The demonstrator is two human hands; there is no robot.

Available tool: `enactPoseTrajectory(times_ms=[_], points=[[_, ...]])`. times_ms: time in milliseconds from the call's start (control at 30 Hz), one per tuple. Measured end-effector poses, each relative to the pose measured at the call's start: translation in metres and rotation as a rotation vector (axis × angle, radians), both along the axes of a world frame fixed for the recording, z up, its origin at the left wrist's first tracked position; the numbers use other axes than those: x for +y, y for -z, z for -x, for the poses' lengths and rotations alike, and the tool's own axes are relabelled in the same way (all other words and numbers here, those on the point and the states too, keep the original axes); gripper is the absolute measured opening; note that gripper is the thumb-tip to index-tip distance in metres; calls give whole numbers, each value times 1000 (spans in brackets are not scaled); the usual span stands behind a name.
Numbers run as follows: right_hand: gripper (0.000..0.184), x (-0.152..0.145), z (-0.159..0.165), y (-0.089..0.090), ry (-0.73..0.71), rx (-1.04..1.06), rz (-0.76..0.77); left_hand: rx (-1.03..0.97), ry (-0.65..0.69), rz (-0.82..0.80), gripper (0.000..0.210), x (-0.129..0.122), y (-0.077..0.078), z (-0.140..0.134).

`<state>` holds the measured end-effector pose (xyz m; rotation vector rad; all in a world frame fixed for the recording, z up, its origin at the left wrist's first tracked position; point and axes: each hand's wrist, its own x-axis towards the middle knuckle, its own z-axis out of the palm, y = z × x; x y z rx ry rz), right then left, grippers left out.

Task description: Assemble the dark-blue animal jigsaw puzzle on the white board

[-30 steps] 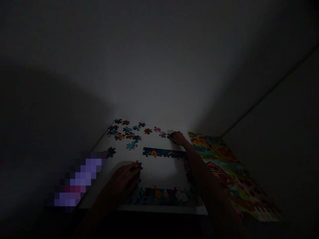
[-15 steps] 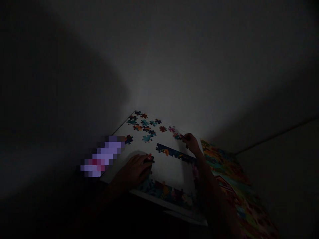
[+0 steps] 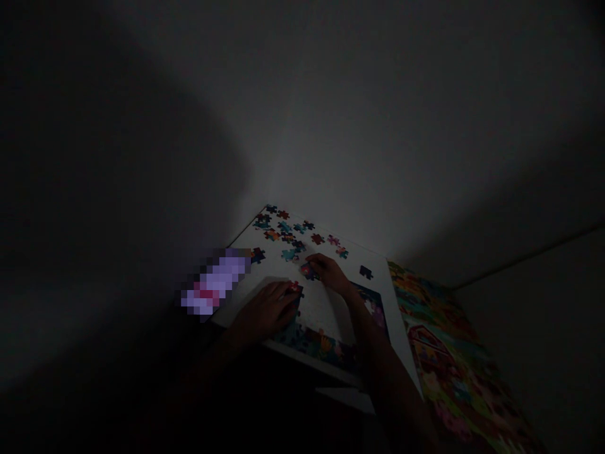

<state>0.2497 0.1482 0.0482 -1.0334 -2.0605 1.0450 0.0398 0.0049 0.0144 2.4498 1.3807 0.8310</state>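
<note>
On a white board (image 3: 246,290), a partly joined jigsaw puzzle (image 3: 326,343) lies with an open middle. My left hand (image 3: 265,309) rests on the left side of the puzzle, fingers stretched out and apart. Its fingertips touch a red and dark edge piece (image 3: 295,287). My right hand (image 3: 328,271) is pinched at the puzzle's upper left, over a blue puzzle piece (image 3: 309,271) with some red on it. The dim light blurs the exact grip. My right forearm hides part of the puzzle's top and right side.
Several loose puzzle pieces (image 3: 286,234) lie across the far left of the board. One dark piece (image 3: 366,272) lies alone at the far right. A colourful farm picture (image 3: 439,359) is to the right of the board. A blurred-out purple object (image 3: 217,280) stands at the left edge.
My right hand has moved left from the board's far right to the puzzle's upper left corner. A dark piece now shows where it was. My left hand has stayed by the puzzle's left side.
</note>
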Motion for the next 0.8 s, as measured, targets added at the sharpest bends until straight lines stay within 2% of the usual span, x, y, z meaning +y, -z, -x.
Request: enactPoseTrajectory(times_ms=[133, 367, 800], points=[[31, -1, 11, 12, -6, 84, -5, 13, 31, 24, 37, 2, -2, 1], [31, -4, 15, 28, 20, 172, 64, 4, 36, 23, 37, 2, -6, 0], [27, -3, 17, 27, -36, 238, 83, 46, 33, 22, 38, 3, -7, -1]])
